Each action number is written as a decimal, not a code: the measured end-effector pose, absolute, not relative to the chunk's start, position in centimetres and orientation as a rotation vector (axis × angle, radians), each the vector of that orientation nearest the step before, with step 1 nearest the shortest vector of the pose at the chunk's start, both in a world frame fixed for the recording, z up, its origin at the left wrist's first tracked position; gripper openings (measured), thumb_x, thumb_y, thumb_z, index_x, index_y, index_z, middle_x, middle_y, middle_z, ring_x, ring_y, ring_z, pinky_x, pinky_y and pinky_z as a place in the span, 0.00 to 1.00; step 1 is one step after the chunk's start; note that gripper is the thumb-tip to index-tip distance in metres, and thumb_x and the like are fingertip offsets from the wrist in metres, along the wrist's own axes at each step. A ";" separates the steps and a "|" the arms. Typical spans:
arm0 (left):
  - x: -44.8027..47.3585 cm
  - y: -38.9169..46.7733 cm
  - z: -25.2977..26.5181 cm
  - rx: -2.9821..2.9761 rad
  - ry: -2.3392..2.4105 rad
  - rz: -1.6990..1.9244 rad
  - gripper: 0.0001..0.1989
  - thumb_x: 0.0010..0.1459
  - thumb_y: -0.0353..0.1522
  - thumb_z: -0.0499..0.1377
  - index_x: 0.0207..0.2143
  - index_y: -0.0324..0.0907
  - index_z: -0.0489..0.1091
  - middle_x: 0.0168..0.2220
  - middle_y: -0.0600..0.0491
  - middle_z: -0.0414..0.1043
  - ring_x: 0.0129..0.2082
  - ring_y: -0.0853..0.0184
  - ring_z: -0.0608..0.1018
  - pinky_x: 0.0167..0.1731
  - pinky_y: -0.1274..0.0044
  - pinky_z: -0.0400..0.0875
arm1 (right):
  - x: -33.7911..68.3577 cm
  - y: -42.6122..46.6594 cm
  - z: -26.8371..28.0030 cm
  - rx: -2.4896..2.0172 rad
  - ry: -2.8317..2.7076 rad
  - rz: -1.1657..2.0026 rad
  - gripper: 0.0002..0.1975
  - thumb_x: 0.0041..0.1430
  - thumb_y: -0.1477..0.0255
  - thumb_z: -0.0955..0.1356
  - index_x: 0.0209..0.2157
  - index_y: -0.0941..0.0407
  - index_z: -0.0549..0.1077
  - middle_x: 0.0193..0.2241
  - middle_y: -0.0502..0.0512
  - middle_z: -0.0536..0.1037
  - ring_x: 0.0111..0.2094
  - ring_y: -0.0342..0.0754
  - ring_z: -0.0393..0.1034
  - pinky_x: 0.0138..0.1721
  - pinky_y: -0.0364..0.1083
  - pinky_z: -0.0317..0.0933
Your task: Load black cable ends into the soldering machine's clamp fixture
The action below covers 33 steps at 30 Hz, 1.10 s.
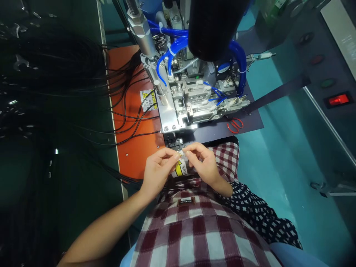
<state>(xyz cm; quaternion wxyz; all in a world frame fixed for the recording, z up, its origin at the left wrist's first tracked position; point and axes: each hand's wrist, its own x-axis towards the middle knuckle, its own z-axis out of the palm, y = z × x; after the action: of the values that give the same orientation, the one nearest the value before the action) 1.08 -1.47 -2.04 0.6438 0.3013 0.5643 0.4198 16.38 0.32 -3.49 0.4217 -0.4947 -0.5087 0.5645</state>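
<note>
My left hand point(158, 170) and my right hand point(205, 165) meet close together at the front of the machine point(191, 100), just above its black track point(172, 140). Thumb and forefinger are pinched together on each hand. A tiny pale piece shows between the fingertips, too small to name. Under the hands lies a white label with a yellow arrow point(178, 168), partly covered by the fingers. The machine has metal slides, pneumatic cylinders and blue air hoses point(178, 45).
Black cables point(130, 87) run from the dark left side across the orange board point(139, 148) to the machine. Red-handled scissors point(235, 125) lie on the grey plate point(251, 124) at right. A control panel with a lit red switch point(338, 100) stands far right. A black cylinder point(217, 29) hangs overhead.
</note>
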 end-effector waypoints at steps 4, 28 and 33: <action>1.1 -1.5 -2.1 0.702 1.289 0.944 0.11 0.54 0.38 0.65 0.28 0.39 0.72 0.19 0.59 0.60 0.18 0.78 0.58 0.18 0.82 0.49 | 16.2 0.4 -3.3 -1.222 -1.365 1.285 0.03 0.58 0.71 0.70 0.31 0.55 0.75 0.30 0.52 0.76 0.30 0.44 0.69 0.28 0.43 0.63; 1.1 -1.2 -1.5 0.857 1.318 1.030 0.06 0.52 0.33 0.66 0.30 0.40 0.75 0.26 0.56 0.69 0.19 0.79 0.64 0.17 0.84 0.55 | 16.0 0.3 -3.4 -1.168 -1.351 1.427 0.09 0.62 0.70 0.66 0.28 0.55 0.66 0.25 0.48 0.66 0.26 0.41 0.62 0.26 0.42 0.58; -0.2 0.0 -2.0 0.620 1.058 0.783 0.11 0.48 0.36 0.69 0.27 0.37 0.73 0.24 0.57 0.65 0.15 0.82 0.57 0.15 0.84 0.47 | 16.2 0.0 -2.8 -1.157 -1.235 1.654 0.10 0.61 0.68 0.67 0.28 0.56 0.66 0.24 0.46 0.65 0.21 0.38 0.58 0.22 0.41 0.54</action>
<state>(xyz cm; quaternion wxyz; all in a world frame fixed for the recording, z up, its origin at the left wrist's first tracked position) -0.22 -0.03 -1.96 0.7470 0.2832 0.4835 0.3578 16.22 0.05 -2.77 0.3778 -0.4527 -0.4832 0.6472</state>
